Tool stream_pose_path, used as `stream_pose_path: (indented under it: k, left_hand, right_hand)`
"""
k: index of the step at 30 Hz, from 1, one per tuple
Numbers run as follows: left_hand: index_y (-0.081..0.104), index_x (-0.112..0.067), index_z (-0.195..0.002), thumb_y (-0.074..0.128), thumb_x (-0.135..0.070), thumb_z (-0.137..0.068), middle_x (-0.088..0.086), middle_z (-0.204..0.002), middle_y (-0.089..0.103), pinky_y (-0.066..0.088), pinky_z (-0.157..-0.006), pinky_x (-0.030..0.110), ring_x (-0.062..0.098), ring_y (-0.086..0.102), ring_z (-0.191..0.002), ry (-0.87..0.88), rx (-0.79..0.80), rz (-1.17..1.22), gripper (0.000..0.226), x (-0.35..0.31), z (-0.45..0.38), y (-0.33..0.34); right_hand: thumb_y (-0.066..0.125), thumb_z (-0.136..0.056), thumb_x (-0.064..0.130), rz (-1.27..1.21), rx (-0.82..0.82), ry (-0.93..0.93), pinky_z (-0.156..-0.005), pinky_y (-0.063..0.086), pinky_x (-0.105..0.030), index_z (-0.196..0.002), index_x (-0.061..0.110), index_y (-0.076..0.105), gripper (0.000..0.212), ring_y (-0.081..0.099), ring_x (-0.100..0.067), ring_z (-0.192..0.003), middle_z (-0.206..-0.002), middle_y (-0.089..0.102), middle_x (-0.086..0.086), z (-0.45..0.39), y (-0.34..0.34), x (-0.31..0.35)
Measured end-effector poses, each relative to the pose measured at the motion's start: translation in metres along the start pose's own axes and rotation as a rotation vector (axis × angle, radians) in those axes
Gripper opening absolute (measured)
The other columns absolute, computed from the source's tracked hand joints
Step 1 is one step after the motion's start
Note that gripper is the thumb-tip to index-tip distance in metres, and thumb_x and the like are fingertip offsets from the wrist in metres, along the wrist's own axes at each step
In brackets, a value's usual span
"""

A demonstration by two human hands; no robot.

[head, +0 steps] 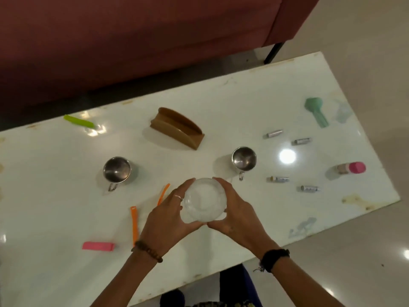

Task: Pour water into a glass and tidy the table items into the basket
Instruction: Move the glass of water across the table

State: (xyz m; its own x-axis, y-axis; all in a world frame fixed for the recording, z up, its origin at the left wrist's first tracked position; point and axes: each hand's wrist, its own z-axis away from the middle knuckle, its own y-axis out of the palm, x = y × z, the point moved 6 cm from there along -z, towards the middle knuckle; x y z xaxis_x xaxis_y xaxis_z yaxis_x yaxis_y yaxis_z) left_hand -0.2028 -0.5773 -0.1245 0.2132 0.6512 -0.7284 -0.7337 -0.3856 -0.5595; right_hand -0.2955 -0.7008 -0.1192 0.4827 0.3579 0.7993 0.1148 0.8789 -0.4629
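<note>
I look down on a clear round container (203, 200), seen from above, held over the white table (66, 173). My left hand (168, 216) wraps its left side and my right hand (238, 216) wraps its right side. A steel cup (116, 170) stands to the left and a second steel cup (244, 159) stands just beyond my right hand. Both look empty. A brown holder (177, 128) sits further back. I cannot tell whether the container holds water.
Scattered on the table: a green clip (78, 121), two orange strips (134, 224) (163, 193), a pink block (98, 246), several small silver tubes (273, 134), a mint-green tool (316, 111), and a pink-capped bottle (352, 168). A dark red sofa (132, 41) stands behind.
</note>
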Motion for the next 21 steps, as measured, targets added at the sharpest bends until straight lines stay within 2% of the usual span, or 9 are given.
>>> stream_pose_path:
  k: [2,5,8,10,12,15,17,19,21]
  left_hand:
    - [0.027,-0.052,-0.128,0.071,-0.063,-0.051,-0.018,-0.127,0.055,0.052,-0.088,0.028,0.004,0.06,-0.102,0.044,-0.048,0.004,0.089,-0.036,-0.021,-0.007]
    - [0.03,-0.042,-0.132,0.07,-0.064,-0.051,-0.013,-0.129,0.054,0.052,-0.088,0.029,0.007,0.06,-0.105,0.114,-0.081,0.009,0.093,-0.087,-0.062,-0.017]
    - [0.036,-0.028,-0.13,0.072,-0.061,-0.054,-0.008,-0.125,0.054,0.05,-0.09,0.027,0.01,0.055,-0.11,0.185,-0.067,0.038,0.09,-0.125,-0.113,-0.018]
    - [0.041,-0.023,-0.125,0.075,-0.049,-0.059,-0.01,-0.112,0.055,0.047,-0.084,0.02,0.012,0.057,-0.104,0.208,-0.07,-0.008,0.078,-0.137,-0.15,-0.013]
    - [0.042,-0.021,-0.125,0.074,-0.045,-0.064,-0.009,-0.101,0.054,0.041,-0.08,0.018,0.011,0.057,-0.094,0.174,-0.087,-0.106,0.073,-0.137,-0.183,-0.006]
    - [0.035,-0.022,-0.129,0.074,-0.047,-0.066,0.0,-0.114,0.06,0.037,-0.08,0.021,0.008,0.047,-0.087,0.117,-0.096,-0.203,0.078,-0.128,-0.217,0.004]
    - [0.036,-0.021,-0.128,0.076,-0.047,-0.064,0.004,-0.119,0.06,0.039,-0.079,0.023,0.009,0.047,-0.087,0.11,-0.07,-0.191,0.08,-0.123,-0.232,0.011]
    - [0.036,-0.021,-0.127,0.076,-0.046,-0.063,0.004,-0.119,0.06,0.04,-0.079,0.024,0.012,0.051,-0.089,0.094,-0.056,-0.199,0.08,-0.116,-0.24,0.016]
    - [0.035,-0.021,-0.127,0.076,-0.046,-0.063,0.004,-0.117,0.061,0.041,-0.078,0.024,0.014,0.053,-0.088,0.069,-0.061,-0.214,0.08,-0.109,-0.244,0.019]
  right_hand:
    - [0.075,-0.069,0.037,0.06,-0.027,-0.066,-0.089,0.051,-0.034,-0.139,0.034,0.02,0.089,0.058,-0.012,-0.107,-0.133,0.049,0.008,-0.015,-0.043,0.01]
    - [0.075,-0.068,0.033,0.109,-0.051,-0.125,-0.083,0.053,-0.04,-0.138,0.031,0.023,0.087,0.061,-0.016,-0.1,-0.131,0.051,0.005,-0.045,-0.1,0.02]
    - [0.075,-0.068,0.033,0.126,-0.065,-0.157,-0.08,0.053,-0.035,-0.135,0.035,0.022,0.086,0.06,-0.015,-0.097,-0.131,0.05,0.007,-0.081,-0.147,0.023]
    - [0.075,-0.069,0.037,0.141,-0.069,-0.179,-0.082,0.048,-0.03,-0.133,0.036,0.022,0.083,0.057,-0.016,-0.102,-0.133,0.048,0.006,-0.107,-0.169,0.019]
    - [0.075,-0.07,0.038,0.134,-0.055,-0.186,-0.084,0.041,-0.027,-0.133,0.03,0.024,0.082,0.053,-0.017,-0.108,-0.134,0.047,0.004,-0.131,-0.18,0.01]
    - [0.077,-0.072,0.031,0.079,-0.008,-0.166,-0.086,0.042,-0.026,-0.134,0.024,0.027,0.08,0.051,-0.019,-0.111,-0.133,0.047,0.0,-0.16,-0.183,-0.008]
    - [0.077,-0.072,0.027,0.041,0.016,-0.149,-0.078,0.046,-0.021,-0.132,0.024,0.028,0.078,0.052,-0.018,-0.106,-0.128,0.048,0.001,-0.173,-0.181,-0.019]
    - [0.077,-0.071,0.024,0.01,0.03,-0.137,-0.063,0.045,-0.014,-0.13,0.026,0.028,0.076,0.052,-0.016,-0.099,-0.121,0.046,0.005,-0.182,-0.178,-0.028]
    - [0.076,-0.071,0.024,-0.02,0.049,-0.118,-0.051,0.045,-0.011,-0.129,0.029,0.028,0.076,0.052,-0.017,-0.097,-0.117,0.045,0.006,-0.188,-0.175,-0.036]
